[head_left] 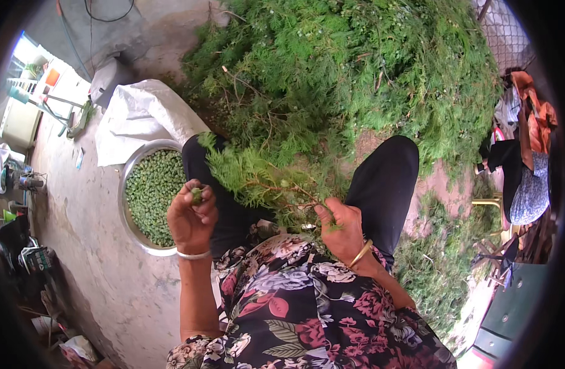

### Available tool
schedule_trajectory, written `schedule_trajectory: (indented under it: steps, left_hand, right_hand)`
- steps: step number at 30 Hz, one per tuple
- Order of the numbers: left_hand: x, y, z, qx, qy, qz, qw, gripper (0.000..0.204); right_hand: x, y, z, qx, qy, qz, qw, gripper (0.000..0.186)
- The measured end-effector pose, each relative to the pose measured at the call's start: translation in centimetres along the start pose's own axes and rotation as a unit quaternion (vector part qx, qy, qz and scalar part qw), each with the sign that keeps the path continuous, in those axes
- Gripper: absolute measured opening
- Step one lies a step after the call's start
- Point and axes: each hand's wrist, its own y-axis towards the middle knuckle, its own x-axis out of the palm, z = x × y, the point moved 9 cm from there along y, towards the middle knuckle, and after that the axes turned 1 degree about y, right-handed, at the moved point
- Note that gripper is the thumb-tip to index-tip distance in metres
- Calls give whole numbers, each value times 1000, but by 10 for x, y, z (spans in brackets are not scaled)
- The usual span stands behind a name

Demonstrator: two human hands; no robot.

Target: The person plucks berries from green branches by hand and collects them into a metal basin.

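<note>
A seated person in a flowered top and black trousers works over a leafy green conifer sprig (258, 175) held across the lap. The right hand (341, 224), wearing a gold bangle, is closed around the sprig's thin brown stem, keeping the feathery end pointed left toward the other hand. The left hand (191, 218), with a silver bangle at the wrist, is curled nearly shut, its fingertips pinched on a small round green seed cone (197, 195) just beside the sprig's tip.

Directly below and left of that hand sits a round metal basin (130, 212) on the concrete floor, filled almost to the rim with small green cones of the same kind; it lies close against the left knee, apparently so that each picked piece can drop in with little reach. A white woven sack (141, 114) lies crumpled on the far side of the basin.

A large heap of cut green conifer branches (356, 74) fills the far side of the scene, spilling toward the knees within arm's reach. To the right, another person sits low amid orange and blue cloth (531, 154), partly cut off by the picture's rim. Clutter lines the far left wall.
</note>
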Motion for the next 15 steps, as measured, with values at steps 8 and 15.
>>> schedule_trajectory:
  steps: [8,15]
  left_hand:
    - [81,-21,-46,108,525,-37,844,21]
    - [84,1,-66,182,736,-52,650,22]
  right_hand:
    - [6,1,-6,-25,-19,-34,999,22]
    - [10,-3,-11,-93,-112,-54,988,32]
